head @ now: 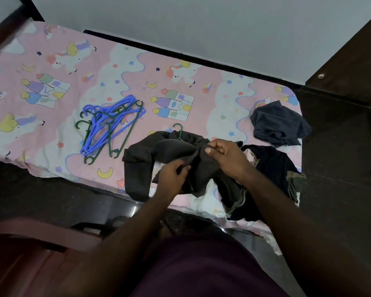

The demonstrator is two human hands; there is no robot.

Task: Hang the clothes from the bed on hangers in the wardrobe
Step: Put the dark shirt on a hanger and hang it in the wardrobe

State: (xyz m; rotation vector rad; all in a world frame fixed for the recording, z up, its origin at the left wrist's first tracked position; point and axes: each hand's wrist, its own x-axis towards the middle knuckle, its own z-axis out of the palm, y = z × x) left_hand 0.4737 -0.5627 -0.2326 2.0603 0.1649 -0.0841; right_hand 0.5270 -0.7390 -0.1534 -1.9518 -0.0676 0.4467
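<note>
A dark brown garment (141, 166) lies on the bed's near edge with a green hanger's hook (178, 129) sticking out of its top. My left hand (172, 179) grips a fold of this garment low down. My right hand (225, 156) pinches the cloth higher up, near the middle. A pile of blue and green hangers (107, 127) lies to the left on the sheet. More dark clothes (272, 168) are heaped to the right of my hands. A striped navy garment (278, 123) lies apart at the bed's right end.
The bed (41, 82) has a pink unicorn-print sheet and stands against a pale wall. A dark wooden panel (347, 82) rises at the right. A reddish-brown piece of furniture (30, 254) is at the lower left, over a dark floor.
</note>
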